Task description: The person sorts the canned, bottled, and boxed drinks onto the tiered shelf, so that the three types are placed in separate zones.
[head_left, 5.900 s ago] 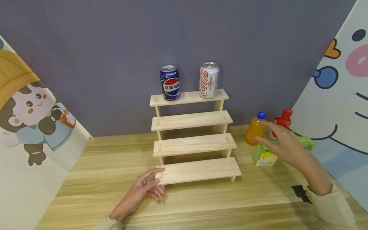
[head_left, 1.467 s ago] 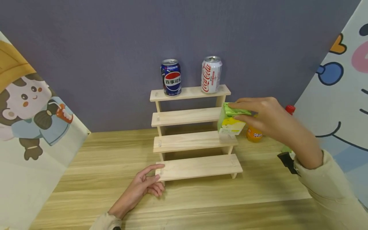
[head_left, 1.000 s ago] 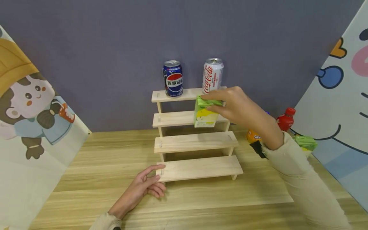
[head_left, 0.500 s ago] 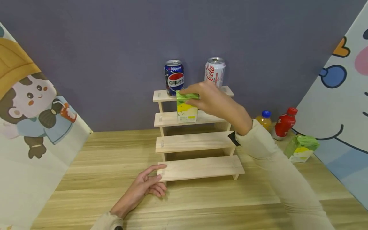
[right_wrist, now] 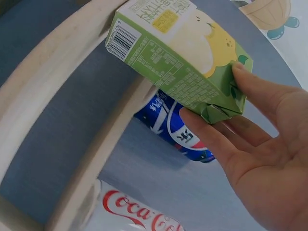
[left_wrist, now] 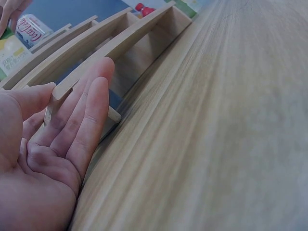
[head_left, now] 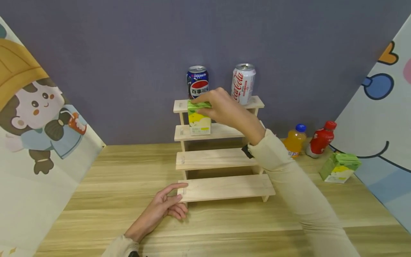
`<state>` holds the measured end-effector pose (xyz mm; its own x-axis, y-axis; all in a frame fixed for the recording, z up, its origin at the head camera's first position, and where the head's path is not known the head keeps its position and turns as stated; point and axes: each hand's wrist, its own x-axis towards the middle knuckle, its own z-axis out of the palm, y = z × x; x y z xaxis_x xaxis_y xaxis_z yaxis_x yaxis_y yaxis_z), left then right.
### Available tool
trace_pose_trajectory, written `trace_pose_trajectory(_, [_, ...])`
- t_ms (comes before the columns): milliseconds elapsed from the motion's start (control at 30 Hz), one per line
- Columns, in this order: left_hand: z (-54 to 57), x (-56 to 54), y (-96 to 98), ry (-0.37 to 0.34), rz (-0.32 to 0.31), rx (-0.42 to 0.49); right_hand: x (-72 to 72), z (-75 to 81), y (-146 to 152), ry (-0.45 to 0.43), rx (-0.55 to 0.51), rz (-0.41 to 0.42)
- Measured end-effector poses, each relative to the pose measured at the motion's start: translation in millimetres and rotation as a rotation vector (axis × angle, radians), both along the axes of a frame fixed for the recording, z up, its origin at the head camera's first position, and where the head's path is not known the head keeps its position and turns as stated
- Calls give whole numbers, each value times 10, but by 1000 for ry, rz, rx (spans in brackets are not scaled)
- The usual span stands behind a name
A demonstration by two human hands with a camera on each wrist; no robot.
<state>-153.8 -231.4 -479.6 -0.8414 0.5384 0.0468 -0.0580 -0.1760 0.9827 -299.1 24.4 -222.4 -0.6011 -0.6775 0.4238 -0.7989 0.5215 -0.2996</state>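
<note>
We see a pale four-tier wooden rack (head_left: 213, 157), green-and-yellow carton (head_left: 199, 120) upright at the rack's second tier (head_left: 226, 132) from top, contact unclear, right hand (head_left: 224, 110) pinching across the carton's top end, left hand (head_left: 163, 206) gripping the rack's front left corner

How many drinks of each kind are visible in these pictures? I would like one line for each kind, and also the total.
Cans: 2 (blue can, white can)
Bottles: 2 (orange bottle, red bottle)
Cartons: 2 (held carton, carton at far right)
Total: 6 drinks
</note>
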Motion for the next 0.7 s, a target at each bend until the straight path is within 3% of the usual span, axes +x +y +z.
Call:
trace_pose_trajectory(400, [18,-1,3,14,-4,-4,-58,-124,-9,33,-30,-43])
trace_pose_trajectory(700, [20,11,13,14,6,-14,34,-266,86,84,13,-61])
